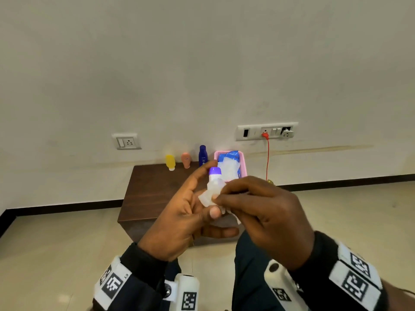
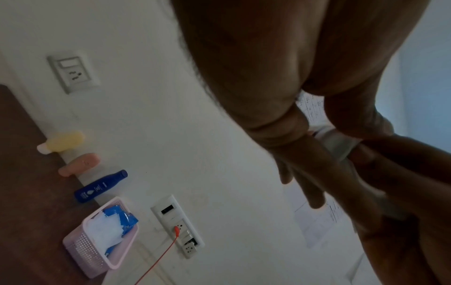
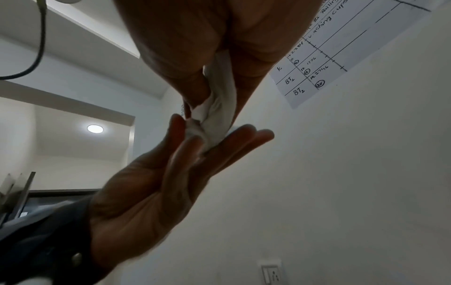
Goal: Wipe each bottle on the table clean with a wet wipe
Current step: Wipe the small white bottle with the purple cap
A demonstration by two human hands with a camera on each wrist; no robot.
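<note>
The small clear plastic bottle with a purple cap is held up in the air in front of the person, well above the dark brown wooden table, cap upward. The left hand carries it: the thumb presses on the near side low on the body, and the fingers lie nearly straight behind it, so the bottle is pinched between thumb and fingers, not wrapped. The right hand comes in from the other side, its fingers and thumb curled round a crumpled white wet wipe and pressing it against the lower part of the bottle, just beside the left thumb. The right wrist view shows the wipe bunched between those fingertips and lying against the left fingers.

The step in hand looks to be the wiping of this bottle. The wipe covers the lower body; the shoulder and cap above the grip are bare, so the next move probably calls for drawing the wipe upward or turning the bottle in the left pinch, which must stay firm on a slick wet surface.

Beyond the grip, against the wall, stand a yellow squeeze bottle, a peach squeeze bottle and a tall dark blue bottle, each presumably still to be wiped or already done; I cannot tell which. Beside them is a pink plastic basket with a blue pack of wipes.
</note>
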